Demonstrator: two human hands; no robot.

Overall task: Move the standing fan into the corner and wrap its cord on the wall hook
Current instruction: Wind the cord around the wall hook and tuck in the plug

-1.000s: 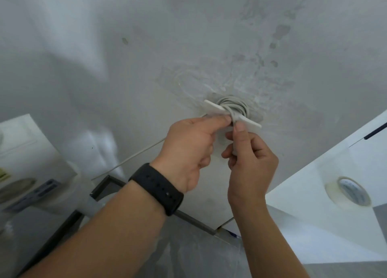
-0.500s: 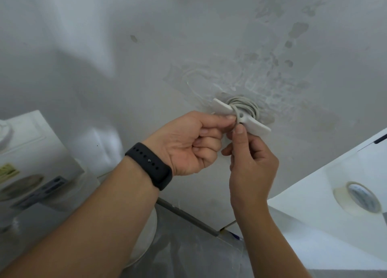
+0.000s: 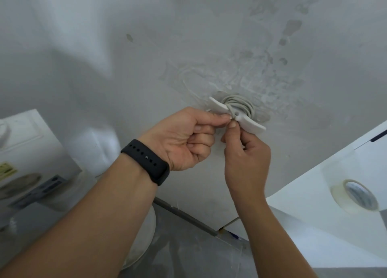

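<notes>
One patched grey wall (image 3: 125, 68) fills the view, with one white surface (image 3: 314, 194) at the right carrying one tape roll (image 3: 356, 196). One wall hook (image 3: 217, 107) holds one coiled cord (image 3: 240, 104). Both hands reach up: left hand (image 3: 184, 139) and right hand (image 3: 247, 158) each pinch the cord at the hook.

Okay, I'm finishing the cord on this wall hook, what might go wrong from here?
Both hands pinch the cord end at the hook; if it isn't tucked in, the coils may spring loose when released. The wall around the hook looks patched and rough, so tugging might loosen the hook.
</notes>
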